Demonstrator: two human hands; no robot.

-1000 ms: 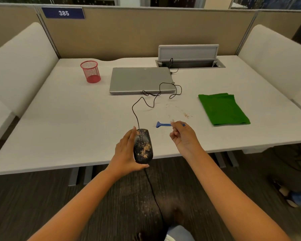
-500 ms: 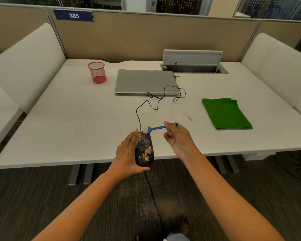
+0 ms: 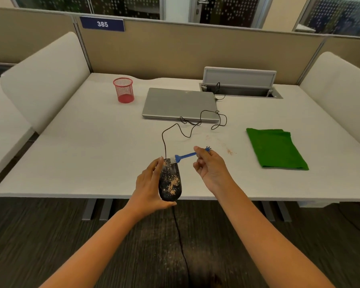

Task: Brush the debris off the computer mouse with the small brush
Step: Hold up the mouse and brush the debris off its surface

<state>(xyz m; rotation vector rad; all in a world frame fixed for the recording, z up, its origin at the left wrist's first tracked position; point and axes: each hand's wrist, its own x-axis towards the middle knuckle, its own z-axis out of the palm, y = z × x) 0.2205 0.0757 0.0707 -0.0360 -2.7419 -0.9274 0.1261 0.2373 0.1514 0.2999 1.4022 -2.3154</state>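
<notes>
A black wired computer mouse (image 3: 170,181) speckled with tan debris is held over the desk's front edge by my left hand (image 3: 149,185), which grips it from the left side and underneath. Its black cable (image 3: 182,129) loops back across the desk toward the laptop. My right hand (image 3: 211,168) pinches the handle of a small blue brush (image 3: 185,155) between thumb and fingers. The brush's pale bristles touch the front end of the mouse.
A white desk (image 3: 81,154) carries a shut grey laptop (image 3: 180,104), a red mesh cup (image 3: 123,90) at back left and a folded green cloth (image 3: 275,148) at right. Tan crumbs (image 3: 229,151) lie beside the cloth. An open cable hatch (image 3: 240,84) sits behind the laptop.
My right hand has carried the brush leftward from above the desk until its bristles reach the front of the mouse. My left hand keeps holding the mouse.
</notes>
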